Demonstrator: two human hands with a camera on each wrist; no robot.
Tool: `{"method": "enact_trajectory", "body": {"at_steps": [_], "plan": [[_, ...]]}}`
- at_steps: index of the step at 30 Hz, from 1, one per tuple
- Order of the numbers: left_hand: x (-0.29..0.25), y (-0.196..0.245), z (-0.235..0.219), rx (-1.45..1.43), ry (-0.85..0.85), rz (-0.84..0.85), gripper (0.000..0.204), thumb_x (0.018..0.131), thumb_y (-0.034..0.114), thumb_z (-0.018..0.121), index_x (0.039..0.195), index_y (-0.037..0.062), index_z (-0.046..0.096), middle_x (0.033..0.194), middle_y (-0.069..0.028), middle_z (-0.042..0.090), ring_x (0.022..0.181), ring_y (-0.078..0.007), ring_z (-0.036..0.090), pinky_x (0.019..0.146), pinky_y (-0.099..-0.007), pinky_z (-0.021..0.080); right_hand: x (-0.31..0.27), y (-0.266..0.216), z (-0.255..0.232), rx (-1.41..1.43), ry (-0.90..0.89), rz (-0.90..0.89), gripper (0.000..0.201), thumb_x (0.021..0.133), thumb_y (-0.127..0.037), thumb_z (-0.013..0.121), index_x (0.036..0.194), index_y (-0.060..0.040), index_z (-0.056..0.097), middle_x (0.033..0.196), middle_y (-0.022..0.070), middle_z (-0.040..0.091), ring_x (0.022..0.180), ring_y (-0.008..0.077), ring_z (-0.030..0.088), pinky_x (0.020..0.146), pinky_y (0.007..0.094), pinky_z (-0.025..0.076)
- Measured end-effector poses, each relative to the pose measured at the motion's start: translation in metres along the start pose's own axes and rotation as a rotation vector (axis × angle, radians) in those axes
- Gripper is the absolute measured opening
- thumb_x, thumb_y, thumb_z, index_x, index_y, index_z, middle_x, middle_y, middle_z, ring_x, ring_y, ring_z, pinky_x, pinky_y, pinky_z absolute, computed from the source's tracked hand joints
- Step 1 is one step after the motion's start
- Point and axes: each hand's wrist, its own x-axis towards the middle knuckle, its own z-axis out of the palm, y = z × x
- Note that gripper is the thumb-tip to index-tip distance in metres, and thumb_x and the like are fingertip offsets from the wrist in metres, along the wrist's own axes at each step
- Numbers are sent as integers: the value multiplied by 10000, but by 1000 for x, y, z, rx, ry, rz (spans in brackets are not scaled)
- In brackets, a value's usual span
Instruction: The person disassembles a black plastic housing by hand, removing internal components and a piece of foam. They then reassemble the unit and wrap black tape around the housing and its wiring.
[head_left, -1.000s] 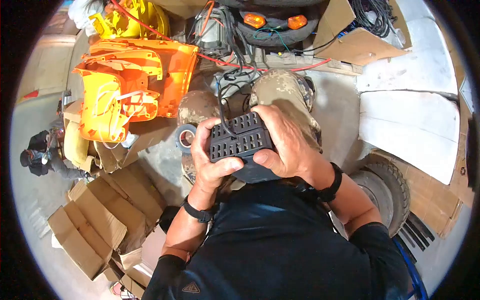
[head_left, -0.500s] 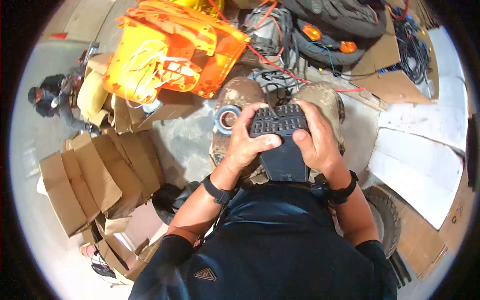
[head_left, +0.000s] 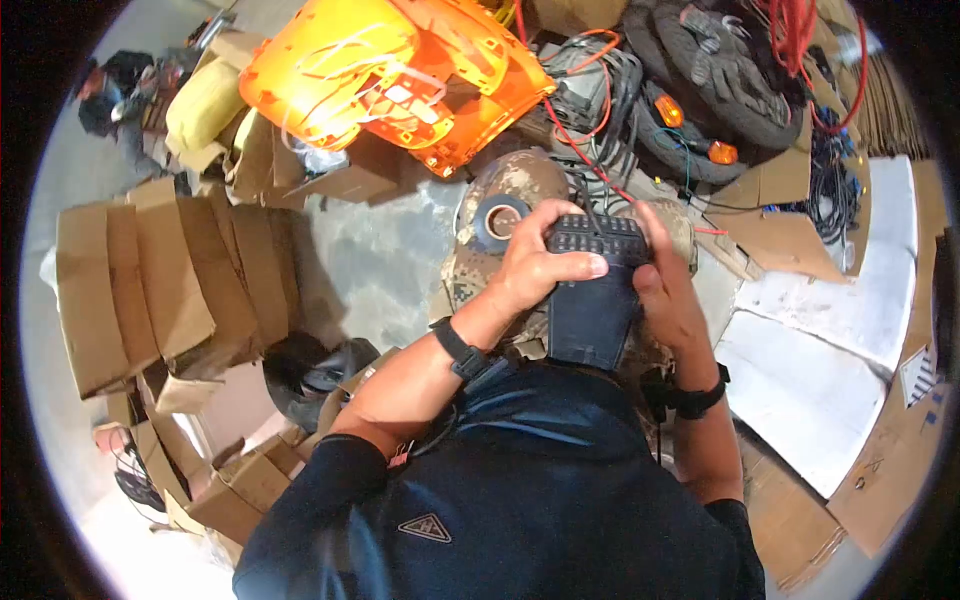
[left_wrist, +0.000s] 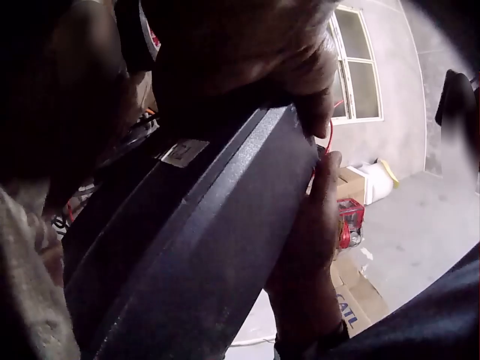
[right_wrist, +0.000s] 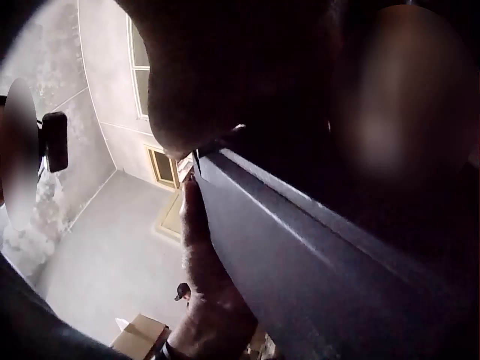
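A black box [head_left: 590, 322] with rows of slots across its far end is held between both hands over the person's lap. A dark cable [head_left: 588, 195] runs out from that slotted end. On the left, my left hand [head_left: 540, 264] grips the box, its thumb lying along the edge of the slotted end. My right hand [head_left: 676, 300] grips the opposite side, fingers round the far corner and thumb at the near edge. The left wrist view shows the box's smooth flank [left_wrist: 217, 217] close up, with a small pale label [left_wrist: 184, 153]. The fingertips beneath are hidden.
A roll of tape [head_left: 482, 222] lies on the left thigh. Orange plastic panels [head_left: 400, 60] and a cardboard box [head_left: 790, 200] of cables stand ahead, near tyres [head_left: 735, 90]. Folded cardboard [head_left: 170, 285] is at left, white sheets [head_left: 810, 400] at right. A red cable [head_left: 575, 150] crosses in front.
The head view has turned, so the box and hands appear further right. The box has tilted: its long smooth face now shows more and its slotted end less. Both hands keep their hold.
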Motion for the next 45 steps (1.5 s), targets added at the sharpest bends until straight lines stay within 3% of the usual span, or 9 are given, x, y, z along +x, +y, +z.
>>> {"method": "enact_trajectory", "body": {"at_steps": [12, 18, 21, 24, 25, 29, 34, 39, 45], "plan": [[8, -5, 16, -98, -80, 259, 543, 713, 126, 847, 1215, 9, 675, 1210, -117, 708, 1121, -212, 657, 980, -382, 506, 153, -113, 51, -752, -765, -224, 579, 783, -317, 756, 1220, 33, 611, 1140, 249, 680, 1083, 410, 654, 926, 465, 520], [35, -77, 3, -62, -350, 282, 446, 1078, 122, 451, 1517, 54, 409, 1583, -101, 399, 1437, -194, 398, 1233, -386, 281, 163, -102, 114, -1022, -1030, -139, 588, 761, -377, 803, 1081, 74, 603, 1051, 285, 690, 1012, 427, 680, 894, 492, 538], [74, -163, 29, -395, -461, 259, 438, 1090, 135, 445, 1521, 61, 411, 1580, -107, 402, 1450, -198, 384, 1245, -388, 258, 158, -86, 126, -1015, -1026, -196, 592, 731, -312, 824, 1140, 52, 599, 1090, 285, 680, 1065, 441, 660, 899, 496, 541], [53, -122, 16, -143, -391, 439, 448, 1084, 152, 470, 1516, 51, 413, 1586, -103, 390, 1463, -196, 361, 1244, -394, 260, 162, -81, 129, -931, -961, -165, 538, 715, -247, 781, 1122, 46, 585, 1106, 280, 649, 1072, 448, 637, 908, 514, 532], [52, -153, -3, -272, -282, 284, 477, 973, 153, 684, 1414, 40, 541, 1483, -85, 522, 1392, -197, 451, 1210, -395, 319, 162, -90, 123, -869, -898, -158, 528, 708, -242, 771, 1108, 47, 581, 1098, 280, 640, 1062, 450, 633, 907, 516, 531], [18, -21, 6, -385, -99, 122, 600, 728, 54, 830, 1294, 33, 631, 1265, -82, 675, 1175, -202, 621, 1060, -364, 479, 168, -111, 64, -592, -642, -195, 556, 669, -237, 754, 1117, 37, 573, 1062, 267, 601, 1002, 436, 619, 891, 474, 516], [14, -9, 1, -213, 1, -85, 498, 688, 113, 885, 1095, -16, 629, 952, -79, 708, 852, -160, 673, 823, -287, 527, 115, -128, -58, -360, -348, -20, 729, 694, -207, 794, 1357, -38, 540, 1239, 109, 612, 1088, 223, 600, 973, 360, 488], [8, -4, 3, -234, 8, -69, 501, 688, 93, 850, 1122, -8, 620, 917, -50, 699, 808, -139, 657, 784, -289, 524, 19, -67, -99, -245, -265, 167, 725, 713, 23, 729, 1410, -54, 540, 1316, 123, 591, 1249, 258, 560, 1072, 362, 420], [3, -10, -3, -214, -29, -100, 682, 634, 211, 816, 1231, -6, 566, 999, -79, 679, 873, -178, 655, 823, -309, 524, -31, -48, -63, -116, -24, 244, 636, 684, -151, 780, 1273, -24, 577, 1180, 159, 617, 1117, 323, 616, 985, 388, 472]]}}
